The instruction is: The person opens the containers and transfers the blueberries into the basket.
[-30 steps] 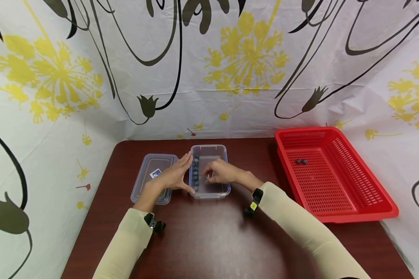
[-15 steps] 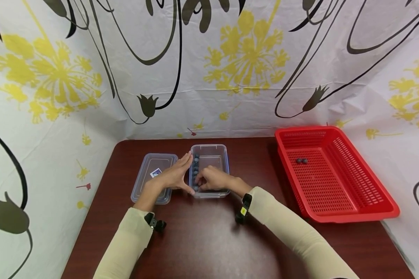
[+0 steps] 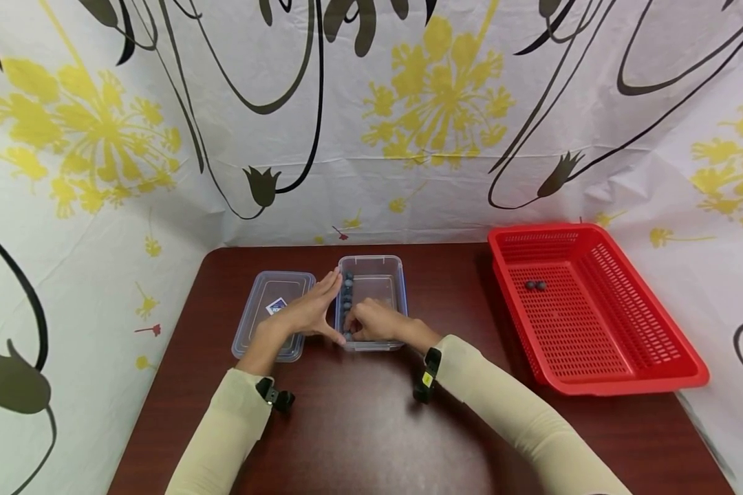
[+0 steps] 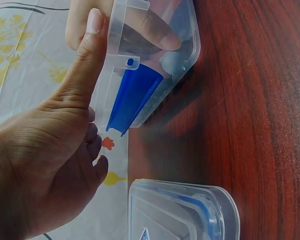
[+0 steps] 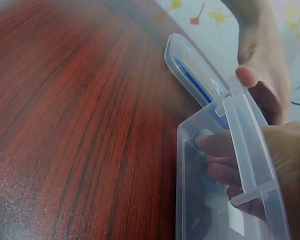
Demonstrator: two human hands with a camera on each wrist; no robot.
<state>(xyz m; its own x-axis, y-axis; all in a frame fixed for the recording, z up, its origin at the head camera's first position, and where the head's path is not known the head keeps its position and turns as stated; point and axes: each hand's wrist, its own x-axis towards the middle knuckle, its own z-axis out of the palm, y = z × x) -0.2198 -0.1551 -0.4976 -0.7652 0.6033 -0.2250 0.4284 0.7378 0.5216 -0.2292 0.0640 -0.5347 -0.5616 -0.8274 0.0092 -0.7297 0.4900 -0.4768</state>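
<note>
Along the left wall of a clear plastic box (image 3: 378, 285) runs a row of small dark blue-grey balls (image 3: 348, 283). My left hand (image 3: 306, 311) rests against that side, fingers straight, thumb at the near corner. In the left wrist view its thumb (image 4: 87, 65) lies at the rim beside a blue hinged flap (image 4: 132, 97). My right hand (image 3: 374, 321) is inside the box at the near end of the row. The right wrist view has a fingertip (image 5: 205, 142) against a ball (image 5: 205, 133); whether it is pinched is unclear through the plastic.
The box's clear lid (image 3: 255, 333) lies on the brown table (image 3: 371, 426), left of the box. A red perforated basket (image 3: 585, 337) stands at the right with two dark balls (image 3: 530, 284) in it. A patterned cloth (image 3: 433, 199) hangs behind.
My right hand has moved left within the box, from its middle to the near end of the row of balls. The left hand has stayed in place.
</note>
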